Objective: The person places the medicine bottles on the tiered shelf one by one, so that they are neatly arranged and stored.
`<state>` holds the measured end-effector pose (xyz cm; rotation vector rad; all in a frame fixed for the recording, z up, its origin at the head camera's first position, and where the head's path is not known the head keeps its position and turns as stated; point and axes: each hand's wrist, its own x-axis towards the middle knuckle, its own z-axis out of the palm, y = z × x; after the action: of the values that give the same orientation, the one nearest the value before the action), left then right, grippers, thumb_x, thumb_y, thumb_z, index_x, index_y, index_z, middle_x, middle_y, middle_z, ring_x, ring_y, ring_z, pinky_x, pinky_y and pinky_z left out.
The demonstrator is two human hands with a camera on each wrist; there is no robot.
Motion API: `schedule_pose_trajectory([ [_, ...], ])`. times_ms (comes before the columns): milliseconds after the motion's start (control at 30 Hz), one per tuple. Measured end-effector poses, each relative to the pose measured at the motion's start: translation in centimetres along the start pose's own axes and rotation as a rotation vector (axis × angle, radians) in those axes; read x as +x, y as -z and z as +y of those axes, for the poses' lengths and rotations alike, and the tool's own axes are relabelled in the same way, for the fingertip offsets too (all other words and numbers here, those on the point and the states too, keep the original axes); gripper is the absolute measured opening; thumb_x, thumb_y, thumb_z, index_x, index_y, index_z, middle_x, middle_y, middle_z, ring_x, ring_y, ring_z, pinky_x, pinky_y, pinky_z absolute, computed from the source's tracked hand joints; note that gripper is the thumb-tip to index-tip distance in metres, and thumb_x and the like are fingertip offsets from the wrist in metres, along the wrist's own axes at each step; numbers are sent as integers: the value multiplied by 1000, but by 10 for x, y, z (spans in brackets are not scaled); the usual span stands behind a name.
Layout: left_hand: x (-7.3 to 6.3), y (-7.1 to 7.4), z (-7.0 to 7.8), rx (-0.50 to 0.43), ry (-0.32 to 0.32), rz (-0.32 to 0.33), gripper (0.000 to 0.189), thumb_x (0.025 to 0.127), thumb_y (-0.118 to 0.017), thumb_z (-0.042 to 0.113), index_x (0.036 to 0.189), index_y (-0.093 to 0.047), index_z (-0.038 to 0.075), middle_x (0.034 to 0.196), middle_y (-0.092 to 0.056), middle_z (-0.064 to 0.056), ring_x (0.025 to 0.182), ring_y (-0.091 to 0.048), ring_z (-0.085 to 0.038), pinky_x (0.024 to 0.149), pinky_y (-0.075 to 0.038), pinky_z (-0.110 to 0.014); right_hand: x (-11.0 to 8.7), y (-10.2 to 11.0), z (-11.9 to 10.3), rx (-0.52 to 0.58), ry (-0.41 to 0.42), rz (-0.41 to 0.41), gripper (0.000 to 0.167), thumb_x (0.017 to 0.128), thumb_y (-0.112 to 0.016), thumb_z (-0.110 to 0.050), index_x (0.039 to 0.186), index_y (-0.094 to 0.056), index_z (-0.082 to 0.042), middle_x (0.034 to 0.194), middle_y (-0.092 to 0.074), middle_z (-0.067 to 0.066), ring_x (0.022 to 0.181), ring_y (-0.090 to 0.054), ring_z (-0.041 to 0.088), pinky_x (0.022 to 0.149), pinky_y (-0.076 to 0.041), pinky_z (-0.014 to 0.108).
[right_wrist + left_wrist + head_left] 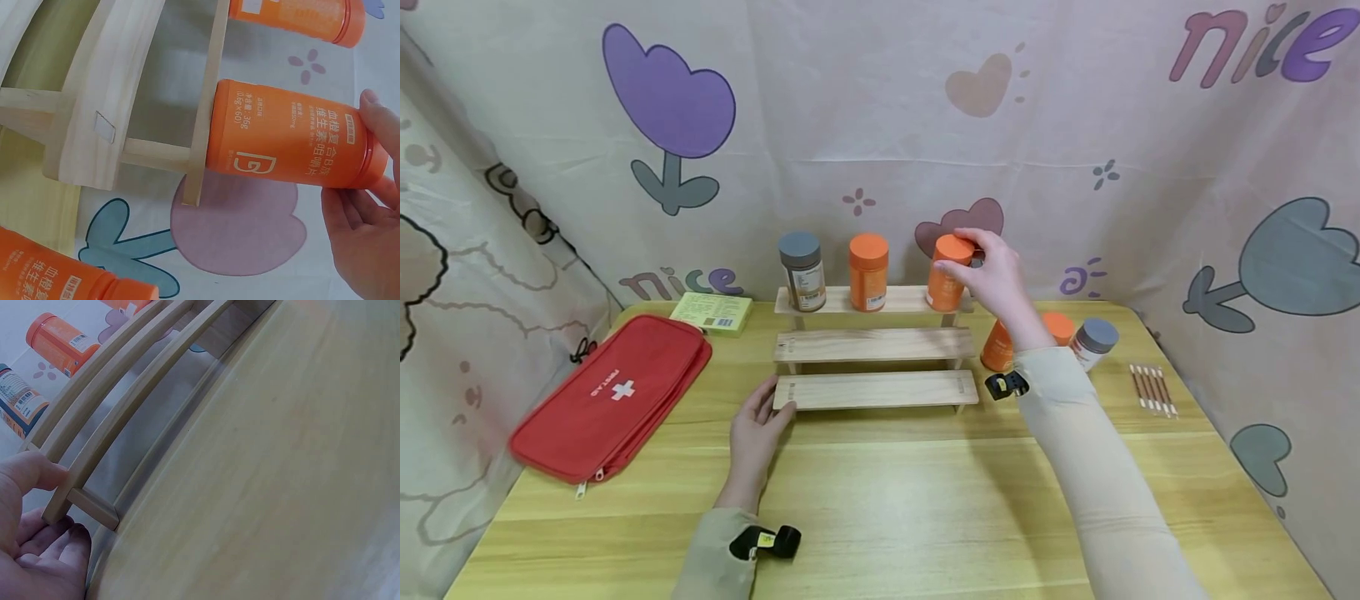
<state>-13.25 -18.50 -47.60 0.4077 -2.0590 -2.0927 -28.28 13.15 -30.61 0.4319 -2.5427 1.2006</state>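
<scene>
Head view: a red bag (pixel 612 396) and a small box (pixel 712 312) are lying on the left of the surface (pixel 880 517). The left hand (pixel 755 439) is pinching the left end of the rack's (pixel 875 344) lowest shelf (pixel 872 390), apparently steadying it. On the top shelf (pixel 906 298), a grey-lidded jar (pixel 805 282) and an orange jar (pixel 868 279) are standing apart. Near the right end, the right hand (pixel 997 273) is gripping a second orange jar (pixel 944 289), fingers closed to the lid's width. The person seems to be placing this jar; the next move would be calling for a stability check, then lid release. Three more jars (pixel 1058 327) are standing beside the rack; swabs (pixel 1153 390) are lying furthest right. The left wrist view is showing fingers curling beneath the shelf end, hidden from the head camera; the right wrist view is revealing label print and the held jar's base meeting the top shelf.
</scene>
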Motion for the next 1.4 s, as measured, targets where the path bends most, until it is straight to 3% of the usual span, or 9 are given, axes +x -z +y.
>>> schedule_pose_trajectory([
  [467, 0, -1, 0, -4, 8, -9, 59, 90, -66, 5, 144, -41, 5, 147, -38, -12, 134, -37, -21, 107, -35, -28, 3, -6, 10, 167, 24, -15, 64, 81, -78, -22, 136, -50, -6, 133, -53, 9, 119, -52, 21, 102, -42, 31],
  [800, 0, 0, -4, 10, 4, 0, 59, 89, -66, 4, 143, -43, 6, 146, -40, -10, 133, -38, -20, 103, -38, -23, -19, 6, 27, 256, 24, -27, 62, 90, -68, -26, 141, -42, -4, 141, -46, 12, 128, -43, 23, 109, -34, 33],
  [1133, -1, 0, -1, 11, -1, 3, 58, 89, -66, 5, 143, -43, 5, 146, -40, -12, 133, -39, -22, 104, -37, -26, -43, 20, 57, 153, -30, -44, 57, 94, -63, -29, 139, -43, 0, 140, -45, 18, 129, -41, 31, 109, -33, 44],
  [1400, -1, 0, 0, 7, -3, -2, 58, 90, -66, 5, 143, -42, 4, 146, -39, -14, 134, -38, -23, 106, -36, -29, -60, 23, 75, -34, -57, -63, 61, 92, -64, -32, 141, -43, -2, 140, -43, 19, 128, -38, 37, 106, -33, 52],
])
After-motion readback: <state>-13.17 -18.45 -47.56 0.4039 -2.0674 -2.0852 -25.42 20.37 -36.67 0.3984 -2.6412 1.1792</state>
